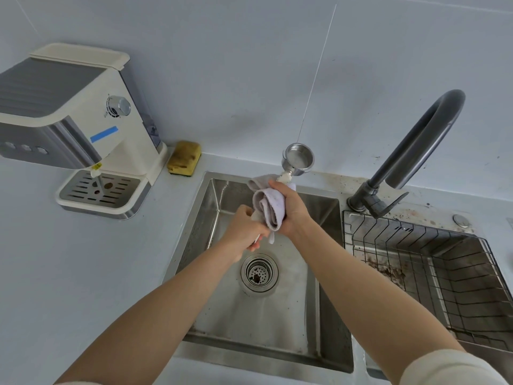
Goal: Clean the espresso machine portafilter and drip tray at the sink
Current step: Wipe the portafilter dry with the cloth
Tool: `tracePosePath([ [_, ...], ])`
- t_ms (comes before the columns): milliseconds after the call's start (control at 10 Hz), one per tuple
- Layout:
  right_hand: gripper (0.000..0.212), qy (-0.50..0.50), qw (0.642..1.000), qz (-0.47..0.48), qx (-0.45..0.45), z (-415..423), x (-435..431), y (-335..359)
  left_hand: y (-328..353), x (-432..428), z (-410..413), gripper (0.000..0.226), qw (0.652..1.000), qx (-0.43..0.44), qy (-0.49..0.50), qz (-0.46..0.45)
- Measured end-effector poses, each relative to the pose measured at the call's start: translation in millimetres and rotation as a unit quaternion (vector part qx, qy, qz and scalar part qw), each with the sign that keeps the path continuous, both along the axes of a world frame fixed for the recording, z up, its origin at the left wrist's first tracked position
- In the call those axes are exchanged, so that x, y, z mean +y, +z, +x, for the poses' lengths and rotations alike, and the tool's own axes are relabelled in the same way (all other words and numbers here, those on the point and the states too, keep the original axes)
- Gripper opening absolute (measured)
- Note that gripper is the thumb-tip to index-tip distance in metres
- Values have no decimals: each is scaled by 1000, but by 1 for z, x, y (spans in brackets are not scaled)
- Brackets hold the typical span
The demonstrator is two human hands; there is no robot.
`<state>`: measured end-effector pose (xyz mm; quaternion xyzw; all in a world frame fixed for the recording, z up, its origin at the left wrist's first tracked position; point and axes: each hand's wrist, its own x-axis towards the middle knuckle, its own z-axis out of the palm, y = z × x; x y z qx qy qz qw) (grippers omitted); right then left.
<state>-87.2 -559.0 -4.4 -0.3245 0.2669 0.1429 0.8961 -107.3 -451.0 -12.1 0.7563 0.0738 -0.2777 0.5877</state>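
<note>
The portafilter [298, 160], a steel basket on a cream handle, is held above the left sink basin [266, 323] with its basket pointing up and away. My left hand [244, 232] grips the lower end of the handle. My right hand [288, 209] grips a pale lilac cloth [270, 208] wrapped round the handle's middle. The drip tray [101, 194], with a slotted steel grate bearing coffee spots, sits in the base of the cream espresso machine [83, 118] on the counter at the left.
A yellow sponge [184, 158] lies by the wall between machine and sink. A dark grey tap [416, 151] arches at the right. The right basin holds a black wire rack [433, 270] with brown grounds. A strainer [259, 272] sits in the left basin's drain.
</note>
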Motion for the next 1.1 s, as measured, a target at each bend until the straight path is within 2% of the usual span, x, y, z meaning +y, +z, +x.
tracePosePath([
  [100,36,6,998,-54,14,-3,12,-10,-1,-8,6,14,998,-29,25,52],
  [200,43,17,993,-107,37,-6,16,-16,-2,-12,9,6,996,-6,51,76],
  [300,39,25,992,-121,26,-6,8,-17,-1,-13,7,19,995,-18,-18,96],
  [400,19,20,996,-91,-4,-4,-1,-12,-1,-9,3,64,998,-40,-32,-34],
  [500,16,22,998,-46,-38,-1,-3,-8,6,-8,-2,73,985,-50,44,-160],
  [600,18,21,999,-20,-36,0,2,-7,12,-14,-7,42,972,-72,108,-198],
  [700,42,12,1000,-13,-21,-1,7,-10,15,-20,-6,20,965,-73,197,-156],
  [800,32,12,998,-67,-11,-5,15,-18,-1,-28,5,28,946,-50,282,-154],
  [900,27,25,995,-96,-1,-14,24,-23,-21,-35,13,23,931,-74,335,-124],
  [1000,16,68,993,-92,13,-23,26,-26,-20,-33,7,18,938,-125,314,-75],
  [1100,20,71,988,-137,9,-31,30,-22,-26,-24,1,14,932,-134,304,-146],
])
